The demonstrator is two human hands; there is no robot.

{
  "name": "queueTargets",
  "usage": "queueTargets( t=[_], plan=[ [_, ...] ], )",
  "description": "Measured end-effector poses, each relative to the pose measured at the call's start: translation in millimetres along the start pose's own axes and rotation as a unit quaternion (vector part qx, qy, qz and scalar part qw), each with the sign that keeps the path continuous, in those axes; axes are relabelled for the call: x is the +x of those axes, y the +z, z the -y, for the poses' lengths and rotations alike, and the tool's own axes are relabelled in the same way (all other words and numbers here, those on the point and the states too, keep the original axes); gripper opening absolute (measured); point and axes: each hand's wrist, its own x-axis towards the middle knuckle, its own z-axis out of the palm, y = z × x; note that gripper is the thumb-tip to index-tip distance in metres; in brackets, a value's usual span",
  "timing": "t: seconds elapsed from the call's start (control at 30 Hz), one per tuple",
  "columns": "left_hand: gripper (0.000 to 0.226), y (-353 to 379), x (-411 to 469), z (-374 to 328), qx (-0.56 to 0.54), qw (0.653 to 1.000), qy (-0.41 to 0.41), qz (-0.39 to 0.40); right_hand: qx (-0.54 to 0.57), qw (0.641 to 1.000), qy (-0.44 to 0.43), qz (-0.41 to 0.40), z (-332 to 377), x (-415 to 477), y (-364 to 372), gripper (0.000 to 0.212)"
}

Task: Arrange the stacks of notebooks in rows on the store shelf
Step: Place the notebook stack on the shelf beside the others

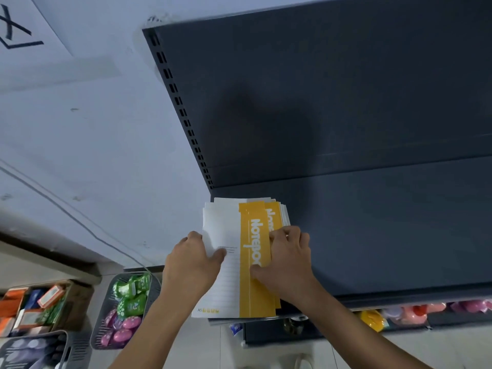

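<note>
A stack of white notebooks point(234, 230) with a yellow band and white lettering lies at the left end of the dark grey shelf point(386, 235), its near end hanging slightly past the front edge. The books are fanned unevenly, the lower ones shifted right. My left hand point(193, 258) grips the stack's left edge, thumb on the top cover. My right hand point(288, 259) grips the right side, fingers curled over the yellow band and thumb pressed on the cover.
The shelf's dark back panel point(319, 89) rises behind, with a slotted upright point(183, 113) at its left. Right of the stack the shelf is bare. Below left stand a grey basket of green and pink items point(125, 310) and a cardboard box of packets point(40, 307). Coloured goods point(426, 310) fill the lower shelf.
</note>
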Motion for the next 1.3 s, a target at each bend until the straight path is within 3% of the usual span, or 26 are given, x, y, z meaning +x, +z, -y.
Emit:
queueTargets(
  t=[0.3, 0.47, 0.67, 0.83, 0.97, 1.13, 1.23, 1.3],
  plan=[
    [0.042, 3, -4, -4, -0.018, 1.000, 0.009, -0.012, 0.079, 0.996, 0.048, -0.011, -4, -5, -2, 0.061],
    [0.043, 6, -7, -7, -0.004, 0.999, 0.022, -0.038, 0.064, 0.998, 0.022, -0.017, -3, -7, 0, 0.056],
    [0.044, 1, 1, 0, -0.021, 0.999, -0.011, -0.039, 0.097, 0.995, -0.006, 0.006, 4, -4, 1, 0.048],
    [0.039, -2, 6, 7, -0.022, 0.996, 0.010, -0.086, 0.142, 0.989, -0.026, 0.039, 7, -2, 3, 0.044],
    [0.028, -5, 9, 14, -0.121, 0.990, 0.008, -0.070, 0.201, 0.978, 0.009, 0.050, 6, 3, 2, 0.047],
    [0.010, -14, 10, 11, -0.255, 0.964, 0.035, -0.066, 0.287, 0.954, 0.082, 0.040, 16, 9, -8, 0.074],
    [0.016, -14, 13, -7, -0.262, 0.959, 0.096, -0.056, 0.320, 0.942, 0.095, 0.030, 24, 11, -22, 0.053],
    [0.031, -10, 14, -21, -0.243, 0.960, 0.140, -0.031, 0.272, 0.957, 0.102, -0.008, 26, 10, -33, 0.041]
  ],
)
